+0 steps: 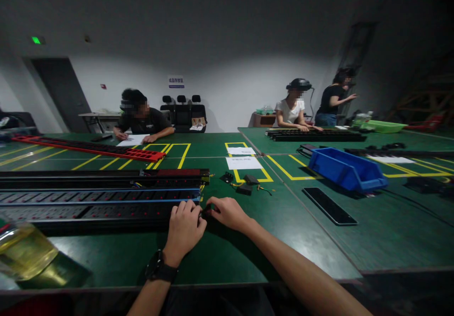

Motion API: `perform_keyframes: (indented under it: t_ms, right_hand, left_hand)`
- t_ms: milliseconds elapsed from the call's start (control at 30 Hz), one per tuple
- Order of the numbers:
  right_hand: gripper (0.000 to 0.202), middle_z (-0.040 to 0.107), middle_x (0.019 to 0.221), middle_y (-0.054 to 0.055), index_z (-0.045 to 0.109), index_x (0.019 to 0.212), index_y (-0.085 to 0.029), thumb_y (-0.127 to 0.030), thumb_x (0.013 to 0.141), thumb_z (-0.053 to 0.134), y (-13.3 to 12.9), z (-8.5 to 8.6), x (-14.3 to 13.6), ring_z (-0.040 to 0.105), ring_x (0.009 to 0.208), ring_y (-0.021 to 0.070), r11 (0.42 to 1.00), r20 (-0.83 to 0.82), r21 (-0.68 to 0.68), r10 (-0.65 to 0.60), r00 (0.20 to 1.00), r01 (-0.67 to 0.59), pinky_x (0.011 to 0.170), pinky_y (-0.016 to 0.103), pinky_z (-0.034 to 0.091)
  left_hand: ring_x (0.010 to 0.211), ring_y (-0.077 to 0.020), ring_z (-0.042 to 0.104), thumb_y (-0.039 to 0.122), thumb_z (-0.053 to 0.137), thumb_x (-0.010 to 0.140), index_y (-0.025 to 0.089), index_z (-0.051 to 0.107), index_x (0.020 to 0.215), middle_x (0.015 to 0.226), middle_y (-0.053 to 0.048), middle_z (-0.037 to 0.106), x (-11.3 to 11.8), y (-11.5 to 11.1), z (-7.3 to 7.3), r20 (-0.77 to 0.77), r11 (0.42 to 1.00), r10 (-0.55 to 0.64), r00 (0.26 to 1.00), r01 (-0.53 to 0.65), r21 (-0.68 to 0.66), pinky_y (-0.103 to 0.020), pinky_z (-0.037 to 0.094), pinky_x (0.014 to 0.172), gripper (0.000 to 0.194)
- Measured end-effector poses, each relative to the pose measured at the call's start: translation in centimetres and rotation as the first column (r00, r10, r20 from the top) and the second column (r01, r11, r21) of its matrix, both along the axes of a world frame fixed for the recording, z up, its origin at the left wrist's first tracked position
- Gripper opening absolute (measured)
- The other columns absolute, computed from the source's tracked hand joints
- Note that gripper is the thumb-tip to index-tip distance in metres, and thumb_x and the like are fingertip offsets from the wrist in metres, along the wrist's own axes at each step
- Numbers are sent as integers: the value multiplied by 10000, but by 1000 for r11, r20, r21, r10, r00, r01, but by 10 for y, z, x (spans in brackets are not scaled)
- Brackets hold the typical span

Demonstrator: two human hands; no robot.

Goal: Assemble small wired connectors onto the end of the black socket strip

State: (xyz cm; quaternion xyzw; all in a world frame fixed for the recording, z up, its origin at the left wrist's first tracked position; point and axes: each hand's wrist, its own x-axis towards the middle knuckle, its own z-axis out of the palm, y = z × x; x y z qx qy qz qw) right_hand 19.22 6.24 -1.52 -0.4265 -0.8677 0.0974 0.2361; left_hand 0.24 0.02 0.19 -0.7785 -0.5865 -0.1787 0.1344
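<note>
**Black strip (124,213) met your bent fingers**

Your left hand (186,223) lay over the right end of the strip, palm down, its fingers bent and close together and its thumb pointing toward your other hand. It touched the strip, but how firmly it gripped could not be told.

Your right hand (227,212) was just beside that same end, half closed, its index finger and thumb drawn in close to your left thumb. The tips were dark and partly hidden, so whether they pinched anything could not be told.

The strip lay flat on the green table (220,261), mostly to the left of your hands, with a blue-edged strip (106,196) just behind it. Beyond your right hand sat some small black parts (244,189) with wires. A phone (329,206) lay farther right, near a blue bin (347,169). Your left wrist wore a dark watch (159,267).
</note>
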Motion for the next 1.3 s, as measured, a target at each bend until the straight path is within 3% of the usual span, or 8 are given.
perform_keyframes:
  t_ms: [1300]
  right_hand:
    - [249, 785, 885, 8, 713, 1199, -279, -283, 962, 637, 0, -1, 1, 708, 809, 180, 1000, -2, -11, 0, 1000, 0, 696, 234, 404]
  left_hand:
    - [1033, -292, 586, 211, 584, 852, 199, 739, 983, 1036, -104, 678, 0, -1, 1, 2, 1000, -2, 1000, 2, -16, -432, 421, 872, 202]
